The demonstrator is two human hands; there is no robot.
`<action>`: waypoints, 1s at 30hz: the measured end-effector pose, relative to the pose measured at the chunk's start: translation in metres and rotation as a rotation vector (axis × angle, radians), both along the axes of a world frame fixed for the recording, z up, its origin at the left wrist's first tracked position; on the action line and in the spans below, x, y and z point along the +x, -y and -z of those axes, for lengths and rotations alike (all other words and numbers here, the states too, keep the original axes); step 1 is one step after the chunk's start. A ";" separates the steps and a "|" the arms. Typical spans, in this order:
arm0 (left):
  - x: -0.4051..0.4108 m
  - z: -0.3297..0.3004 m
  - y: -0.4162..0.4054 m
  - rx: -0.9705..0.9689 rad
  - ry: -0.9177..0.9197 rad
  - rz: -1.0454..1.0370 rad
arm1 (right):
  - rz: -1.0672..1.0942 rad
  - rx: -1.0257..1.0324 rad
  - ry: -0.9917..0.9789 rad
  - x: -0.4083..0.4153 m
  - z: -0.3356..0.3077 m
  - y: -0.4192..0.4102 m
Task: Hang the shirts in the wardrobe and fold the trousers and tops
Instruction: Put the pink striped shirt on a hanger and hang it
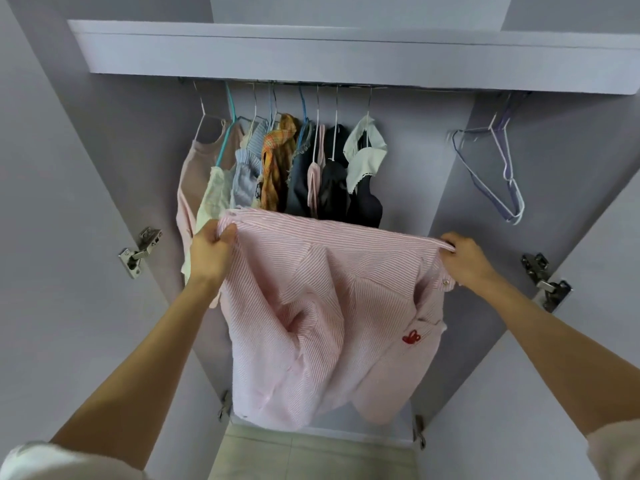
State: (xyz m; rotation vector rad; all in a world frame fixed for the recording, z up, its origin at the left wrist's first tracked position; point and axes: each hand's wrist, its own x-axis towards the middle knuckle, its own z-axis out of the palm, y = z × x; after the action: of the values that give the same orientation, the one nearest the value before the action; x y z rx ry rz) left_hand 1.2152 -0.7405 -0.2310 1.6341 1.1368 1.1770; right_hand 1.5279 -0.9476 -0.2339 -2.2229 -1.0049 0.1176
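Head view: a pink striped shirt (322, 306) hangs spread across the centre of the frame, in front of the open wardrobe (86, 168); the left hand (211, 251), centre left, has its fingers curled round one top corner of the cloth, and the right hand (465, 258), centre right, pinches the other end of the same edge; a small red embroidered motif (411, 337) shows at lower right of the shirt; the fabric looks thin, light and limp, sagging into folds between the two grips, so it should not slip but will bunch unless held taut, and the shoulders or collar seem the best places to take it for a hanger; behind it, upper centre, a row of hung garments (277, 168) crowds the rail under a shelf (311, 53); empty wire hangers (498, 168) hang at upper right, well apart from them; pale lilac panels all round, metal door hinges (140, 251) at both sides
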 end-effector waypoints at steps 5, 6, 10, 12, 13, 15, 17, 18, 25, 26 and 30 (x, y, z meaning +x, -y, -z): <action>-0.018 0.018 0.010 -0.209 -0.213 0.412 | -0.184 0.124 -0.074 -0.010 -0.019 -0.016; -0.018 0.020 0.014 -0.196 -0.256 0.475 | -0.200 0.215 -0.028 -0.015 -0.029 -0.018; -0.006 0.033 0.026 0.171 -0.219 0.090 | -0.077 0.527 0.279 -0.032 -0.026 -0.017; 0.001 0.042 0.031 0.161 -0.406 0.114 | -0.060 0.025 0.272 -0.030 0.001 -0.012; 0.002 0.049 0.033 0.134 -0.509 0.170 | -0.094 -0.302 0.185 -0.027 0.018 -0.006; 0.002 0.056 0.031 0.128 -0.571 0.209 | -0.080 -0.460 0.095 -0.020 0.039 0.002; 0.005 0.052 0.033 0.162 -0.572 0.192 | -0.040 -0.307 0.072 -0.018 0.044 0.003; 0.009 0.048 0.035 0.184 -0.600 0.179 | -0.036 -0.240 0.074 -0.020 0.044 0.002; 0.042 0.028 0.031 0.048 -0.677 0.281 | -0.129 -0.144 -0.050 -0.024 0.008 -0.011; 0.046 0.025 0.029 0.006 -0.613 0.306 | -0.126 -0.152 -0.054 -0.022 0.006 -0.012; 0.083 -0.001 0.025 -0.043 -0.442 0.451 | -0.076 -0.174 -0.157 0.000 -0.013 -0.010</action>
State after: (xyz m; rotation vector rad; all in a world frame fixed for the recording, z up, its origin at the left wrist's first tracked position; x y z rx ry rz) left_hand 1.2980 -0.7652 -0.2297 2.0401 0.9639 0.5144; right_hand 1.5276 -0.9380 -0.2206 -2.2900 -1.0256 0.4211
